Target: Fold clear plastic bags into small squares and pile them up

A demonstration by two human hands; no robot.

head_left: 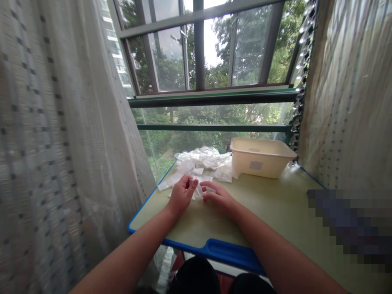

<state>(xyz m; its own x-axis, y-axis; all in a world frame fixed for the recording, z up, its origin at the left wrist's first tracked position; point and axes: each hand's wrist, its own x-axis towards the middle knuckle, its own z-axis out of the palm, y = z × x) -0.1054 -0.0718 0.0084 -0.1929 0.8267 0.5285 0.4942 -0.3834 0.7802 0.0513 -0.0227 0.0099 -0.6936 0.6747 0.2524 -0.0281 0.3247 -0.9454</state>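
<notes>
My left hand [183, 191] is closed in a pinch, thumb against the curled fingers, over the near side of a heap of thin white translucent plastic pieces [203, 158]. What sits in that pinch is too small to make out. Close beside it, my right hand [219, 197] has curved fingers, with a small translucent plastic piece [210, 190] between thumb and fingers. Another narrow translucent strip [199, 189] shows in the gap between the two hands. Several loose pieces lie flat under and around my left hand.
A cream plastic tub [260, 160] stands right of the heap at the table's back. The pale green table [275, 208] has a blue rim and a recessed blue tray at the front. Curtains hang on both sides, a window behind. A pixelated area covers the right.
</notes>
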